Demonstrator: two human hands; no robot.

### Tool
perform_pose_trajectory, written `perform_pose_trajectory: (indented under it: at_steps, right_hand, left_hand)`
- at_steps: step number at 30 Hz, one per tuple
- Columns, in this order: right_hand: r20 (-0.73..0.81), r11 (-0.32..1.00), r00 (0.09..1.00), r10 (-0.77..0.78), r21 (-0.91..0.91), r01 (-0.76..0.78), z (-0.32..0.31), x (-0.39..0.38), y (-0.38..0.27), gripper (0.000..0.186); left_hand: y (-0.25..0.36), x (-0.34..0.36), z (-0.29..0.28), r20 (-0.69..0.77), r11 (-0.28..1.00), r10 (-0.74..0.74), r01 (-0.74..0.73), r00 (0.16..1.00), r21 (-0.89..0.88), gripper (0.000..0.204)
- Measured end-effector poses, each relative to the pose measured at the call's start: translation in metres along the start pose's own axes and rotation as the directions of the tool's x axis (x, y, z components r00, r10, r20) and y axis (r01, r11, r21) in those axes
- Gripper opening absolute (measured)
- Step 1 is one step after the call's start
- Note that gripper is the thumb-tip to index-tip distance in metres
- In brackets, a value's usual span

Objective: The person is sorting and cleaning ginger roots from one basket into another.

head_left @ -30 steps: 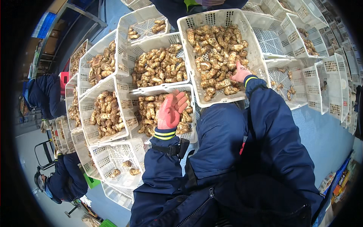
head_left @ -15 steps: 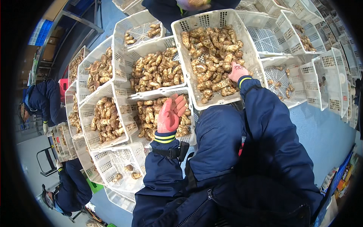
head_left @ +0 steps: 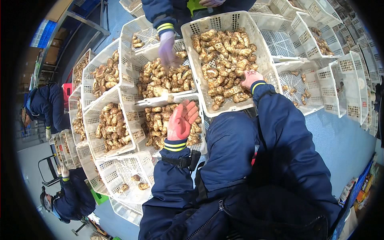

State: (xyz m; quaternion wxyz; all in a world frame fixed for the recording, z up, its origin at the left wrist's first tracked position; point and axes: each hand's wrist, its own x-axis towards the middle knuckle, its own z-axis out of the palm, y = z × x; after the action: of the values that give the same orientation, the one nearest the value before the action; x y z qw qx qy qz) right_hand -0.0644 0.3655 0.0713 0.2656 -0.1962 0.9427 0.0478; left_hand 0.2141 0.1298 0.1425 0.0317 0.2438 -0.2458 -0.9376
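Observation:
My right hand (head_left: 251, 79), in a pink glove, reaches into the large white crate (head_left: 270, 54) before me. Its fingers curl down round a mushroom at the right side of the knobbly brown-and-cream mushrooms (head_left: 218, 66); the fingertips are partly hidden. Palm up and fingers apart, my left hand (head_left: 181, 122) is held over a lower crate (head_left: 138, 132) of similar mushrooms (head_left: 157, 120), with nothing in it. Across from me, a co-worker's purple-gloved hand (head_left: 168, 52), blurred, is over the middle crate's mushrooms (head_left: 160, 78).
More mushroom crates stand at left, including one crate (head_left: 116, 154) with a few pieces. At right are a sparsely filled crate (head_left: 314, 105) and stacked crates (head_left: 352, 88). Two people in navy work at far left. Blue floor (head_left: 328, 132) shows at right.
The co-worker's arm has come in from the top, its purple-gloved hand now over the middle crate. My right hand has shifted slightly lower; my left hand stays nearly still.

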Motion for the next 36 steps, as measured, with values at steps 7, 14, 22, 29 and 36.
perform_pose_trajectory:
  at_steps: [7, 14, 22, 29, 36]
  right_hand:
    - [0.09, 0.967, 0.984, -0.154, -0.192, 0.169, 0.015, 0.001, -0.005, 0.05]
    - [-0.198, 0.986, 0.966, -0.169, -0.02, 0.169, -0.021, -0.015, -0.019, 0.054]
    - [-0.192, -0.155, 0.806, -0.56, 0.98, 0.126, -0.115, -0.108, -0.068, 0.044]
    - [-0.188, 0.168, 0.636, -0.748, 0.874, 0.456, -0.13, -0.148, -0.092, 0.041]
    - [-0.259, 0.05, 0.788, -0.559, 0.938, 0.343, -0.122, -0.132, -0.087, 0.043]
  left_hand:
    - [-0.004, 0.0, 0.003, -0.044, 0.999, 0.013, -0.011, 0.999, 0.043, 0.041]
    - [0.005, -0.005, 0.005, 0.079, 0.997, 0.082, -0.083, 0.994, 0.011, 0.03]
    - [0.009, -0.018, 0.051, 0.08, 0.963, 0.127, -0.142, 0.989, 0.228, 0.039]
    - [0.001, -0.038, 0.094, 0.14, 0.849, -0.067, -0.018, 0.988, 0.528, 0.044]
    - [-0.004, -0.039, 0.094, -0.052, 0.965, 0.043, -0.028, 0.998, 0.259, 0.032]
